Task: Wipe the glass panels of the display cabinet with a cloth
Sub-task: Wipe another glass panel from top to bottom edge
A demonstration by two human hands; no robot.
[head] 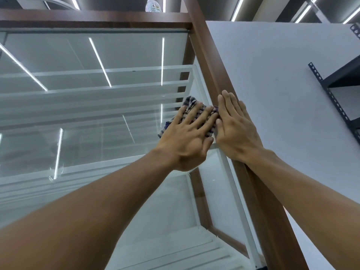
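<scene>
The left hand [187, 137] lies flat on the cloth [190, 103], fingers spread and straight, pressing it against the glass panel [87, 117] of the cabinet. Its grip is open, with nothing curled round the fabric. The cloth is a rag striped in blue, white and brown, bunched under the palm and fingers. Its edges show beyond the fingertips and along the outer side of the hand. It sits at the right edge of the pane, touching the wooden post [210, 61] of the cabinet frame. The right hand [235, 129] rests just beside the left grip, palm flat against that post, fingers straight, close together and pointing up along it. Its grip is open too and holds nothing, and its thumb side touches the edge of the cloth. Above both grips the post meets a wooden top rail [87, 18], and what looks like a clear bottle [153, 4] stands on top of the cabinet. Behind the glass, left of the left grip and below it, white shelves [97, 90] run across, and the pane reflects strip lights. To the right of the right grip is a grey wall [272, 75], and farther out a dark metal rack [335, 80].
</scene>
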